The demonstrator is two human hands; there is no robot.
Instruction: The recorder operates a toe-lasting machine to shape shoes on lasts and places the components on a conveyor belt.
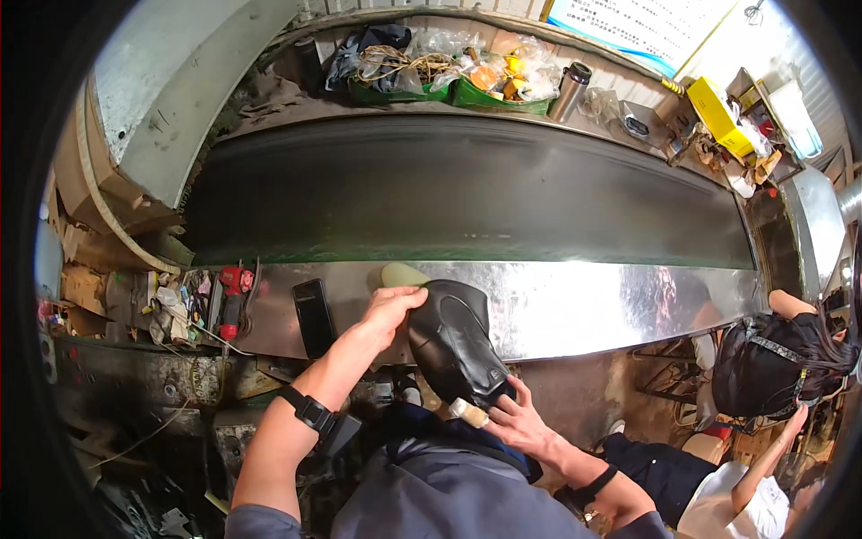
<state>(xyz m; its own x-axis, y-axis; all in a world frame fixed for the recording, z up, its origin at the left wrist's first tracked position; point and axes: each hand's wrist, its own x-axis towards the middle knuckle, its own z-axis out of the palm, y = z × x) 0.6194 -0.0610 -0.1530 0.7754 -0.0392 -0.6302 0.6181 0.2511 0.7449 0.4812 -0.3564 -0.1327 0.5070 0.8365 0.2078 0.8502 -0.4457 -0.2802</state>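
A black, glossy leather-like shoe upper (453,337) is held up in front of me, over the near edge of a metal ledge. My left hand (392,310) pinches its far left edge, thumb and fingers closed. My right hand (521,424) grips its near lower end, where a small stitched patch shows. A cream-coloured piece (469,413) sits beside my right hand; I cannot make out what it is. Partly behind the upper, a pale green rounded piece (402,275) lies on the ledge, close to my left fingertips.
A wide dark conveyor belt (467,193) runs beyond the metal ledge (575,310). On the ledge lies a black phone (313,319), with a red tool (235,296) farther left. Green bins (503,101) and a steel flask (570,90) stand behind. Two people, one in black (763,364), are at the right.
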